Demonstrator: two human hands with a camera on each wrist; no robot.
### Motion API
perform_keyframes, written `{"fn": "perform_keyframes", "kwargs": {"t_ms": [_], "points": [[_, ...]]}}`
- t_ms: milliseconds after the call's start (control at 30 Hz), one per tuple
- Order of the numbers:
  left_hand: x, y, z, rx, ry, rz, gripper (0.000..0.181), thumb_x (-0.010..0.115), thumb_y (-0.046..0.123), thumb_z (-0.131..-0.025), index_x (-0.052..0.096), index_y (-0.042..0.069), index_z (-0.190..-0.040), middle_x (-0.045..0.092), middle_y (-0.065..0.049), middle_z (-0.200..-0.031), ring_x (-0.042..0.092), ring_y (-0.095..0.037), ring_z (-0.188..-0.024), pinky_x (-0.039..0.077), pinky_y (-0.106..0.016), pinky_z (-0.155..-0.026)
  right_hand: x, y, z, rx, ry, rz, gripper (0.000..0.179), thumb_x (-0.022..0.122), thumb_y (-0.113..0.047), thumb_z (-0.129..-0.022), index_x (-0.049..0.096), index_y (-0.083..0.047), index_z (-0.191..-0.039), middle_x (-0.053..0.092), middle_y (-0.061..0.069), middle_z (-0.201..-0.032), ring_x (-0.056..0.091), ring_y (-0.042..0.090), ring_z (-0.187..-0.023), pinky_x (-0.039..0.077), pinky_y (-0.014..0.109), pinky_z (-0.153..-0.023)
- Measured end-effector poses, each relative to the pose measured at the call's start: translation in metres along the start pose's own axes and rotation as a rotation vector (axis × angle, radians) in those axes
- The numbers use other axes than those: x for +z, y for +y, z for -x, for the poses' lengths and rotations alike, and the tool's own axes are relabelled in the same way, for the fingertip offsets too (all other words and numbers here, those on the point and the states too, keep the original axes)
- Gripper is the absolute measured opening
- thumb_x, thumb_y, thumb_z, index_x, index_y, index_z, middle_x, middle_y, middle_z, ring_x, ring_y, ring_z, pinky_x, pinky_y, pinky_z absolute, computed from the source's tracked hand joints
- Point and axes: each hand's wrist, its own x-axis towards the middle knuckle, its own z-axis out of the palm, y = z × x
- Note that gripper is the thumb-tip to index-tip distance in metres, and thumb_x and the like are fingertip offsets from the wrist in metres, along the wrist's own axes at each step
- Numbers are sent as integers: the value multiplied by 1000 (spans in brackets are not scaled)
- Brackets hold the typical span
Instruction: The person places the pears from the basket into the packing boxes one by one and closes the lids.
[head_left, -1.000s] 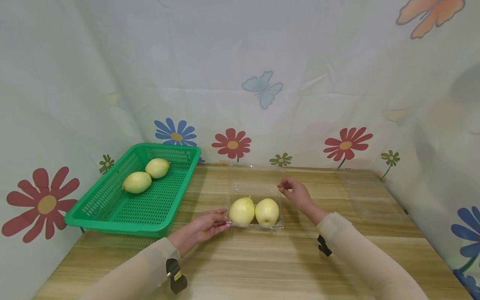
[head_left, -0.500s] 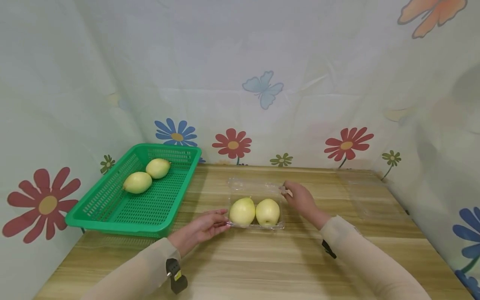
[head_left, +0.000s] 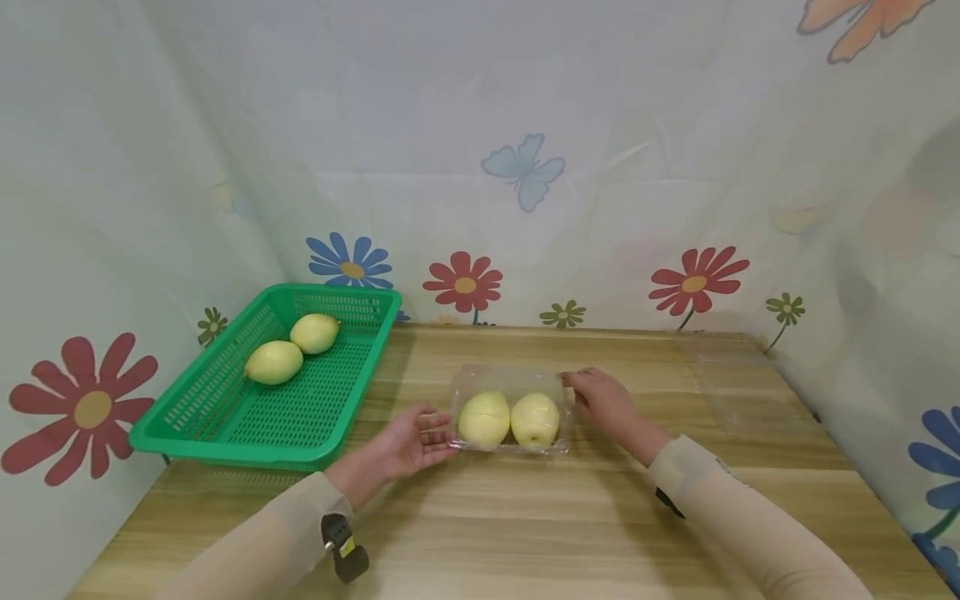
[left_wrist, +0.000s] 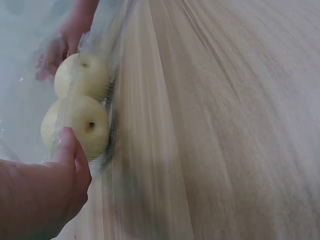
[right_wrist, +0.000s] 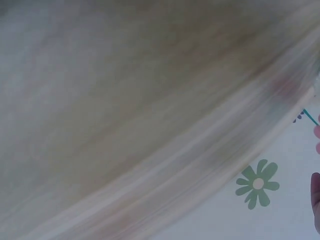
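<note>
- Flowered backdrop (head_left: pixel 420 125): behind clear box.
- Wooden table (head_left: pixel 480 525): under clear box.
- Green basket (head_left: pixel 300 456): left of clear box, near-right corner just beside the left wrist; closest obstacle on that side.
- Left sleeve (head_left: pixel 258 537): slants in from front-left of clear box.
- Right sleeve (head_left: pixel 750 517): slants in from front-right of clear box.
- Faint clear plastic item (head_left: pixel 757 392): on table, well right of clear box; shape hard to tell.
- Clear box (head_left: pixel 517 379): on table, between the hands, lid sloping over the fruit; can't tell if fully closed.
- Left hand (head_left: pixel 405 442): at left side of clear box, palm turned inward, fingers fairly straight, slightly spread, touching; thumb against the plastic in left wrist view.
- Right hand (head_left: pixel 607 404): at back-right of clear box, back of hand up, fingers bent, pinching lid edge; right wrist view mostly blur.
- Left pear (head_left: pixel 484 419), right pear (head_left: pixel 535 419): side by side inside clear box, behind plastic.
- Near pear (head_left: pixel 274 362), far pear (head_left: pixel 315 333): in basket, left of clear box, touching.
- Black strap (head_left: pixel 345 546): left wrist, front-left of clear box.
</note>
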Motion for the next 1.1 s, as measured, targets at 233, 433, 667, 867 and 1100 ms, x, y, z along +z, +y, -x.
{"fn": "perform_keyframes", "kwargs": {"t_ms": [233,433,667,867,1100], "points": [[0,7,3,-7,-12,-58,59,42,31,-103,35,-7,-148,55,-13,-115,62,-19,-100,57,-36,-104,-1,6,2,-147,13,110,31,70,13,-82,69,-4,-109,77,11,-116,72,29,-99,61,42,-85],[3,7,6,6,2,-78,25,50,18,-104,50,1,-122,62,-7,-100,64,-20,-96,47,-47,-117,-1,8,7,-239,13,200,33,78,7,-79,71,-4,-110,77,11,-116,71,29,-101,60,42,-89],[9,1,3,17,37,-145,25,55,5,-97,55,-8,-119,63,-5,-95,62,-17,-92,57,-36,-103,-3,7,12,-219,-42,223,38,79,1,-83,70,-4,-119,75,10,-122,70,29,-108,59,43,-94],[12,-2,1,29,45,-146,20,53,2,-99,54,-7,-116,64,-3,-89,62,-15,-87,60,-31,-94,-4,6,13,-207,-58,226,40,76,2,-84,69,-3,-122,74,10,-125,69,29,-109,58,43,-95],[12,-2,-2,35,55,-150,24,53,1,-101,53,-8,-123,60,-4,-90,60,-15,-88,60,-31,-94,-3,7,15,-215,-28,215,40,74,3,-83,70,-3,-123,74,10,-125,70,29,-107,59,43,-93]]}}
